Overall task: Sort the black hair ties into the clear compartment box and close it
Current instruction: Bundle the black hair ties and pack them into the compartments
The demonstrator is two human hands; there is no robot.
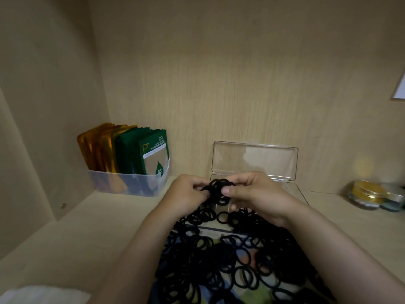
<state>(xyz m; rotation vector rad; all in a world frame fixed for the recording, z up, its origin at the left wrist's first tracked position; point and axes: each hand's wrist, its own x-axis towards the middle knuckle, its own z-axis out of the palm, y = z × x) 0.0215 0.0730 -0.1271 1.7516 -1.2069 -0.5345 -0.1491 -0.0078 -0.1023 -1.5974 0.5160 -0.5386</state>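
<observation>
A bunch of black hair ties (pixel 218 187) is held up between both hands, just in front of the clear compartment box (pixel 300 195). My left hand (pixel 186 193) pinches the bunch from the left. My right hand (pixel 256 191) pinches it from the right, thumb on top. The box's clear lid (pixel 255 160) stands open against the back wall. Most of the box's base is hidden behind my hands. A large heap of loose black hair ties (pixel 219 260) lies on a printed sheet in front of the box.
A translucent bin (pixel 128 183) with gold and green sachets stands at the back left. Two small jars (pixel 370 195) sit at the back right. Something white (pixel 43 295) lies at the near left corner. Wooden walls close in the shelf at the left and back.
</observation>
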